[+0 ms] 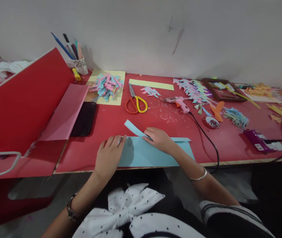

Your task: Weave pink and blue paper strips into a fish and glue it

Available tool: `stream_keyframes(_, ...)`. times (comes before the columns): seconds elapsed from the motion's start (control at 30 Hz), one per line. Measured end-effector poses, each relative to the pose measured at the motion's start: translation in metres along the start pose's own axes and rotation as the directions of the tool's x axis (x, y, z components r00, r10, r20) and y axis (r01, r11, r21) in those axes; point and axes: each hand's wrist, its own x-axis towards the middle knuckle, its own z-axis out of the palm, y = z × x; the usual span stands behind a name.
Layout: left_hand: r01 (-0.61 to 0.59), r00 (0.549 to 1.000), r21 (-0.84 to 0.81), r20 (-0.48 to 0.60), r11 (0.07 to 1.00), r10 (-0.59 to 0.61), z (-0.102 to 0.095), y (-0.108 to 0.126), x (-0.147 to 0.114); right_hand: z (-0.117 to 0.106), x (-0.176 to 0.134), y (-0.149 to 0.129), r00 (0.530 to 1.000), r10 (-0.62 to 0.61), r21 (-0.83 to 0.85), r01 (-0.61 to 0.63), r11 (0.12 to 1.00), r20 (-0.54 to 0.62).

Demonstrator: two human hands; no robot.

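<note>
A light blue sheet of paper (153, 157) lies along the table's front edge. A narrow strip (134, 128) at its top edge stands partly away from it, its left end loose and angled upward. My right hand (159, 140) is closed on this strip, thumb and fingers pinching it near the middle. My left hand (110, 152) rests over the sheet's left end, fingers stretched out and pressing down. Beyond my hands lie scissors (136, 102) with one red and one yellow handle, blades pointing at the wall.
A pink glue gun (178, 103) lies right of the scissors, its black cord (206, 135) running over the front edge. A dark phone (83, 119) and pink paper (65, 110) are at left. Paper cuttings (107, 86), a pen cup (80, 65) and a purple power strip (257, 140) stand around.
</note>
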Motion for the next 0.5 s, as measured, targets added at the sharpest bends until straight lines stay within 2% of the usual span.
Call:
stream_keyframes(0.17,-0.19,0.982,-0.143,-0.033,0.971,0.188,0.012,0.014,0.002,0.002,0.002,-0.006,1.0,0.001,-0.046,-0.001,0.999,0.015)
stream_keyframes(0.33,-0.229,0.973,-0.246,-0.024,0.942,0.23,0.025,0.011,0.0,0.003,0.003,-0.005,0.999,0.03,-0.027,-0.029,0.999,0.024)
stream_keyframes(0.5,-0.261,0.965,-0.254,-0.031,0.931,0.262,0.029,0.006,-0.006,0.009,0.002,-0.004,0.997,0.041,0.032,-0.039,0.999,-0.064)
